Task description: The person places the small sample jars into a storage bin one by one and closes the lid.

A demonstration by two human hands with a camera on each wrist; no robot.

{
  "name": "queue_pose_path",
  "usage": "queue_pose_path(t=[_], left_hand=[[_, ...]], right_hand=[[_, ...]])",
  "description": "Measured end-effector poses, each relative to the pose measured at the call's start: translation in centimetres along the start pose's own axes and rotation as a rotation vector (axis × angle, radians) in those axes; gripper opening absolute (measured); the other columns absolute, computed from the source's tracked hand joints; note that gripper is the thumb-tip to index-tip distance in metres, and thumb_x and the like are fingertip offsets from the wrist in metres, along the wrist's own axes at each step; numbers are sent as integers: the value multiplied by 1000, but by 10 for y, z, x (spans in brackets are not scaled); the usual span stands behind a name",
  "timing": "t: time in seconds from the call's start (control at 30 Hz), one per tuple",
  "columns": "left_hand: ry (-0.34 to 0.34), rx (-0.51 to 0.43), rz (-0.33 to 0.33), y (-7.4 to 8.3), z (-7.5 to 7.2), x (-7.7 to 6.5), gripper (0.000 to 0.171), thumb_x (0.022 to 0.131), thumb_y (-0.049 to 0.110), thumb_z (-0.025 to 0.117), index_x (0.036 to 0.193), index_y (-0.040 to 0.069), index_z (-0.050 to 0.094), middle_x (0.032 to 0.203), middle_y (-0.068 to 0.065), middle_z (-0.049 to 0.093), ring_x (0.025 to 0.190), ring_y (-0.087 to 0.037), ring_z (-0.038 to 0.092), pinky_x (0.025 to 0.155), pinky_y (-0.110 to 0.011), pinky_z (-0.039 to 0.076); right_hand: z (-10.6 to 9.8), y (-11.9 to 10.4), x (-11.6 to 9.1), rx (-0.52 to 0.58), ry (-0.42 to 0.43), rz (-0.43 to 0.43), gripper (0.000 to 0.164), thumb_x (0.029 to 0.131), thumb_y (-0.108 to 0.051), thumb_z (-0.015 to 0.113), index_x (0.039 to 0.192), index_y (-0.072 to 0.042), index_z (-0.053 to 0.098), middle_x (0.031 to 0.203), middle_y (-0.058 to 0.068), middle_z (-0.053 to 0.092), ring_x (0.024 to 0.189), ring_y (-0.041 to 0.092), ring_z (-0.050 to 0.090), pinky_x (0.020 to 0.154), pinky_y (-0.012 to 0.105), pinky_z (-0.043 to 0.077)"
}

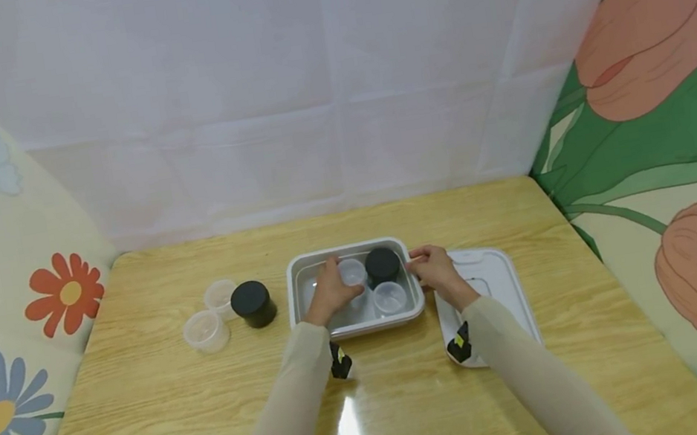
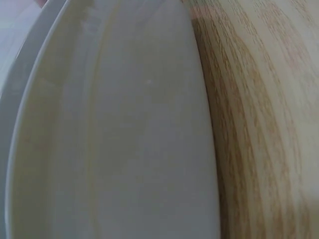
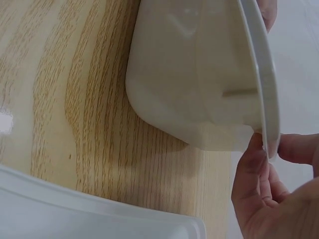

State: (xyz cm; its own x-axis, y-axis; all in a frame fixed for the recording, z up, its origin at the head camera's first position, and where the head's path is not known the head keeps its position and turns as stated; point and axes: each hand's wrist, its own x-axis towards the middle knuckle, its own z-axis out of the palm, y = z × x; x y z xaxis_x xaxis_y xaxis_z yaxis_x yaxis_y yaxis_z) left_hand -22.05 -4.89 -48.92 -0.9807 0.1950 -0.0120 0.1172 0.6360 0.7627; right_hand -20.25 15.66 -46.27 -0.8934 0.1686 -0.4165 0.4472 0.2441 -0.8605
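Two hands at container (image 1: 361,324) rim, lid (image 1: 499,277) beside

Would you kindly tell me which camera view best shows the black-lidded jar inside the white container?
The head view: the black-lidded jar stands in the white container beside two clear cups, between both hands. The left wrist view shows only the container's outer wall and table; the right wrist view shows its corner and fingertips, no jar.
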Motion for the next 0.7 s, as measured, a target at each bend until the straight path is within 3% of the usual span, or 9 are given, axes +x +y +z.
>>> queue_pose_path(t=[0.33,0.7], left_hand=[[-27,15,-43,1,-3,-2,76,70,9,79,132,-7,38,128,-34,44,117,-44,48,101,-51,42],[-14,59,-4,6,-15,-9,73,72,12,79,130,-9,41,127,-31,47,117,-42,49,101,-49,42]], right_hand=[[0,1,1,10,6,-14,36,88,-5,60,123,0,54,99,11,56,74,14,56,59,28,54],[-1,-1,-1,-9,-2,4,37,89,-6,59,125,-1,53,106,14,58,82,18,58,64,29,55]])
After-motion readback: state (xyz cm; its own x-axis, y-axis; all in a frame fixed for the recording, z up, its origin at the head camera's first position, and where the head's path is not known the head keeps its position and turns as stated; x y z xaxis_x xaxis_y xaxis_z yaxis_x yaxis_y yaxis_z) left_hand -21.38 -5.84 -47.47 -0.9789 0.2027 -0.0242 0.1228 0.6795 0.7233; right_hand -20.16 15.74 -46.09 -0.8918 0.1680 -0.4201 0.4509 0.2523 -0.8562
